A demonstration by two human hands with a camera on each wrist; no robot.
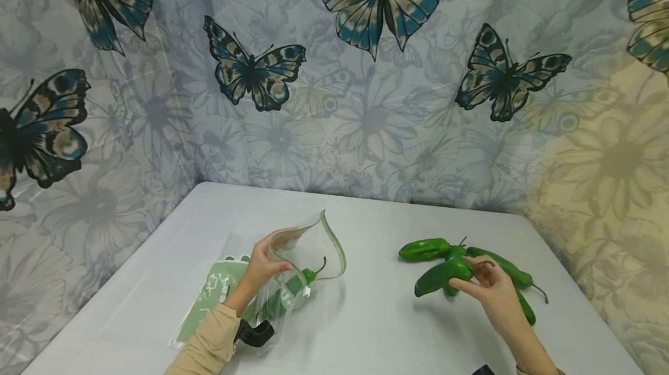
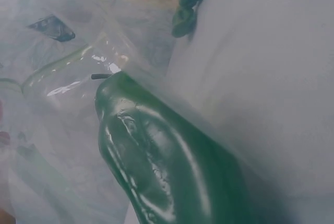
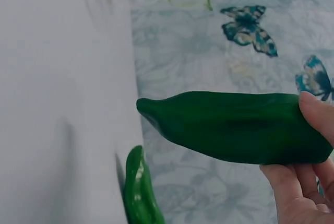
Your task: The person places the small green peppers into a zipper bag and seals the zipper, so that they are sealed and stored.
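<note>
My left hand (image 1: 263, 263) grips the edge of a clear plastic bag (image 1: 342, 256) with a green rim, thumb on the near side, and the bag's mouth gapes. Inside it lies a green pepper (image 1: 279, 300), stem toward the opening; the left wrist view shows this pepper (image 2: 162, 151) close up through the plastic. Over the right side of the table, my right hand (image 1: 491, 291) holds another green pepper (image 1: 441, 278) by its stem end. In the right wrist view that pepper (image 3: 229, 127) points its tip left, between thumb and fingers. Several peppers (image 1: 424, 249) lie behind and beneath it.
A flat green-and-clear printed package (image 1: 209, 296) lies on the white table (image 1: 366, 328), left of and partly under my left forearm. A butterfly-patterned cloth (image 1: 366, 131) hangs behind the table and along both sides.
</note>
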